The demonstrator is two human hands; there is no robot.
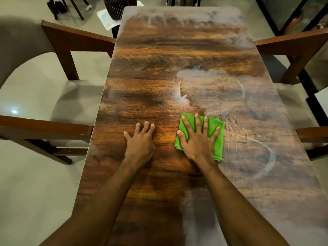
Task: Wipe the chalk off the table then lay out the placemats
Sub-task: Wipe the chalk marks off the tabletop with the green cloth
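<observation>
Half the table (pixel 142 107) is wiped; chalk (pixel 186 75) remains right and far. Right hand (pixel 198 139), fingers spread, presses the cloth (pixel 217 139); left hand (pixel 140 139) rests flat. Placemats not yet laid.

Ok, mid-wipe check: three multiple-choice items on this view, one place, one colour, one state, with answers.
1. Most remaining chalk lies on the table's
A. right half
B. left half
C. near-left corner
2. The cloth is
A. blue
B. green
C. white
3. The right hand is
A. bunching the cloth
B. lifted clear
C. pressing it flat, fingers spread

Answers: 1 A, white smears sit right of the cloth; 2 B, bright green shows around the hand; 3 C, straight fingers lie on it.
</observation>
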